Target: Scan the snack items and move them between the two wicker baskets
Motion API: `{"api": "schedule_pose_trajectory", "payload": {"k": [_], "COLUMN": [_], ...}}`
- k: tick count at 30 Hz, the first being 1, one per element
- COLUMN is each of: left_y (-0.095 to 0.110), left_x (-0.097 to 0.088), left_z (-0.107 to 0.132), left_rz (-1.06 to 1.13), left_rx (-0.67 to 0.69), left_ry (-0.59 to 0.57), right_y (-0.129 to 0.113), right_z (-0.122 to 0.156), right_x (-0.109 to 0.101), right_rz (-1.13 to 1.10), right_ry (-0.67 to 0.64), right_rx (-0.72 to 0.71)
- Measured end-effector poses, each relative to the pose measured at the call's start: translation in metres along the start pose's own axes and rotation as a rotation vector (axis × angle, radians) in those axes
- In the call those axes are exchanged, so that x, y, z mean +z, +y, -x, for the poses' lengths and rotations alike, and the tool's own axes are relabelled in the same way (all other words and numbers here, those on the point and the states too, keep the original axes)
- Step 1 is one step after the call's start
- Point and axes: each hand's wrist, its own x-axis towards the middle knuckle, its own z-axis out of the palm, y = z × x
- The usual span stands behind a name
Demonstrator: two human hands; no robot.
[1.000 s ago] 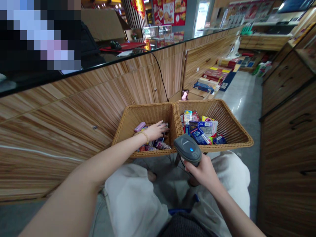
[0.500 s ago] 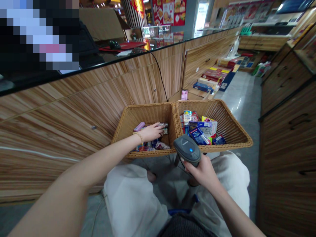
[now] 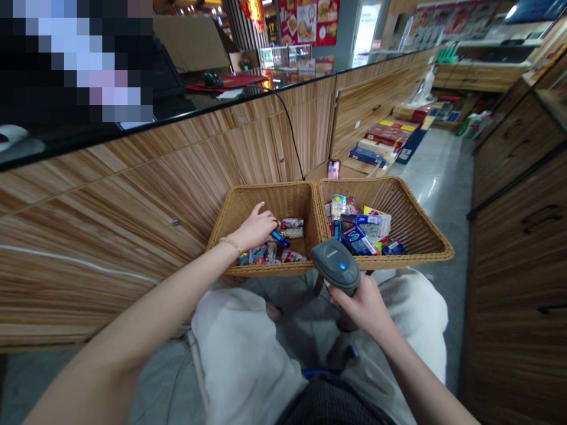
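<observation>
My right hand grips a dark grey barcode scanner with a lit blue spot on top, held in front of the two baskets. My left hand, a bracelet at its wrist, is inside the left wicker basket, palm down with fingers apart. A small blue packet lies by its fingertips; whether they touch it is unclear. Beside them are shiny wrapped rolls and, nearer me, colourful snack packets. The hand hides whatever is beneath it.
The right wicker basket holds blue boxes and a can. Behind the baskets stands a wood-fronted counter with a hanging black cable. Stacked boxes lie farther back; dark cabinets line the right.
My left hand has drawn back leftward from the wrapped rolls, uncovering them and the blue packet. The purple item at the left is now out of sight. My right hand keeps the scanner nearly still.
</observation>
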Motion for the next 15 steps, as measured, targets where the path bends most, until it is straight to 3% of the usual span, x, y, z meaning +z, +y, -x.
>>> {"api": "schedule_pose_trajectory", "payload": {"k": [3,8,12,15], "left_y": [0.014,0.059,0.087,0.094], "left_x": [-0.008,-0.014,-0.013,-0.011], "left_z": [0.016,0.037,0.043,0.042], "left_rz": [0.065,0.232,0.309,0.368], "left_rx": [-0.165,-0.338,-0.425,-0.494], "left_ry": [0.157,0.393,0.534,0.579], "right_y": [-0.002,-0.009,-0.013,-0.015], "right_z": [0.002,0.005,0.009,0.012], "right_x": [0.000,0.005,0.008,0.008], "right_rz": [-0.011,-0.043,-0.056,-0.058], "right_ry": [-0.008,-0.013,-0.037,-0.050], "right_rx": [-0.012,-0.005,-0.010,-0.007]}}
